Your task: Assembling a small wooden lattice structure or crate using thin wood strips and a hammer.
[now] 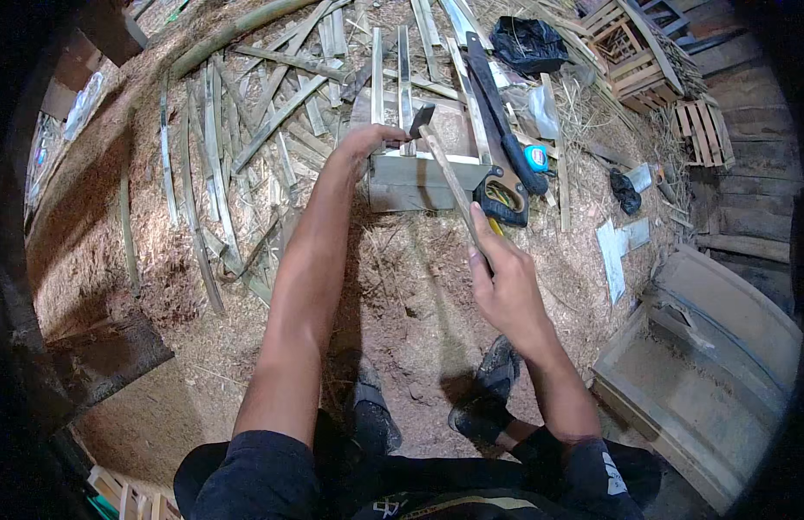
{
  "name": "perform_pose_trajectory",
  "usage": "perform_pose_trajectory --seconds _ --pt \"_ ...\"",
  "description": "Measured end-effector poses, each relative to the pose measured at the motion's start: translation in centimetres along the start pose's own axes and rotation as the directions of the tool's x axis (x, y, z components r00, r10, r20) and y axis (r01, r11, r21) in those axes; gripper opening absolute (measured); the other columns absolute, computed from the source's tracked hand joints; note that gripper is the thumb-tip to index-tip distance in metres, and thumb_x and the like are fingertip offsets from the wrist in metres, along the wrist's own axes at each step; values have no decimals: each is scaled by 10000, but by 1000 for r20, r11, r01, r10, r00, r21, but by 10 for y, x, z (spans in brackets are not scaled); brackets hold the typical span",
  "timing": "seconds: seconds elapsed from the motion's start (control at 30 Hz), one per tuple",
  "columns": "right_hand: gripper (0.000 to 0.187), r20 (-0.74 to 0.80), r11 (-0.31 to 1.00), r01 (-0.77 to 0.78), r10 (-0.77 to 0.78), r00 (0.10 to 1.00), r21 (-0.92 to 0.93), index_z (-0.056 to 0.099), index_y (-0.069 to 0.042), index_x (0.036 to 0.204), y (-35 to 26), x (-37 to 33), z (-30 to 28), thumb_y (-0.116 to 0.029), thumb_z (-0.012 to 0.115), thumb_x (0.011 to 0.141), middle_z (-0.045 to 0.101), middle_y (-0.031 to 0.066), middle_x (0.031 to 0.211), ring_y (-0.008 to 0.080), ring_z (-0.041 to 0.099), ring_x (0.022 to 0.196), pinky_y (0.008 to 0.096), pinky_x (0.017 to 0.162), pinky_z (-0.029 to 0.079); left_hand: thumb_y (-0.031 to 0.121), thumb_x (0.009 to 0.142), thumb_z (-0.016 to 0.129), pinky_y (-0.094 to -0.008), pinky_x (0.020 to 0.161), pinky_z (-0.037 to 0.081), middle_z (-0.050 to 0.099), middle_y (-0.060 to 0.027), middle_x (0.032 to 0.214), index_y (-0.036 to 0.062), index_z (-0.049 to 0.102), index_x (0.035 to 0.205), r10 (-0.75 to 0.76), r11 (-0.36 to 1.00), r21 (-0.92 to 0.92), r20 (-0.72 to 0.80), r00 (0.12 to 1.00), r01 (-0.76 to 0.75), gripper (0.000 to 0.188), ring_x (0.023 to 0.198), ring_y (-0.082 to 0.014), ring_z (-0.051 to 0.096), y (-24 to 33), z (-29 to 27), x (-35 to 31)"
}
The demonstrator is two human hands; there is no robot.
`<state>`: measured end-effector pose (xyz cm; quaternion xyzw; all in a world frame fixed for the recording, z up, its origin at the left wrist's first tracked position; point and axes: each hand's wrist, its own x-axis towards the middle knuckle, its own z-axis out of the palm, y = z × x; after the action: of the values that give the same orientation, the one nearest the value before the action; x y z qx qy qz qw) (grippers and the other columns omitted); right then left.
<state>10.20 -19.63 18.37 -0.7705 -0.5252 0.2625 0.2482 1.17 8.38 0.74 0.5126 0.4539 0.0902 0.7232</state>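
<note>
In my right hand (pixel 506 277) is a hammer (pixel 447 169), gripped low on its long wooden handle. Its dark metal head is over a wooden slat (pixel 405 87), close to my left fingertips. My left hand (pixel 373 145) reaches to the far side of a wooden block (pixel 410 192), its fingers closed at the slat's near end; what they pinch, if anything, is too small to tell. Another slat (pixel 377 78) lies to the left and a third (pixel 468 100) to the right, both with near ends at the block. A handsaw (pixel 502 198) rests against the block's right end.
Right of the block are a long dark sheathed blade (pixel 497 104) and a blue tape measure (pixel 536 158). Loose bamboo strips (pixel 215 165) cover the left ground. Slatted crates (pixel 636 56) stand far right, a black plastic bag (pixel 528 43) at the back, a dusty grey trough (pixel 679 390) near right.
</note>
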Motion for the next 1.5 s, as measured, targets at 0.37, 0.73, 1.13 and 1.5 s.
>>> perform_pose_trajectory --seconds 0.37,0.73,1.13,1.5 --pt "574 -73 990 142 -143 987 -22 420 15 1461 -1 3 -2 -9 554 904 641 260 902 394 633 831 469 804 504 239 781 744 -309 699 471 683 -59 897 59 784 925 -24 999 -35 -24 999 23 234 793 -175 601 10 7 -13" --pt "585 24 987 93 -90 996 -130 424 5 1466 10 5 -2 10 554 896 642 247 894 385 624 795 468 744 503 260 806 735 -310 740 468 694 -45 917 75 787 922 35 998 -47 53 998 -32 224 817 -182 605 -5 2 8" --pt "562 -199 984 178 -174 964 3 447 -8 1459 11 6 0 19 544 906 651 243 890 362 649 809 434 766 521 288 751 783 -312 766 461 679 -43 885 80 772 874 -85 990 -114 33 996 88 242 829 -178 597 2 9 0" --pt "530 -75 986 165 -166 983 -18 476 -42 1444 13 11 1 -3 556 922 662 260 922 399 656 816 454 788 517 239 785 757 -296 691 481 681 -61 858 29 764 913 -50 993 -112 -17 999 48 247 748 -184 607 -18 -12 15"
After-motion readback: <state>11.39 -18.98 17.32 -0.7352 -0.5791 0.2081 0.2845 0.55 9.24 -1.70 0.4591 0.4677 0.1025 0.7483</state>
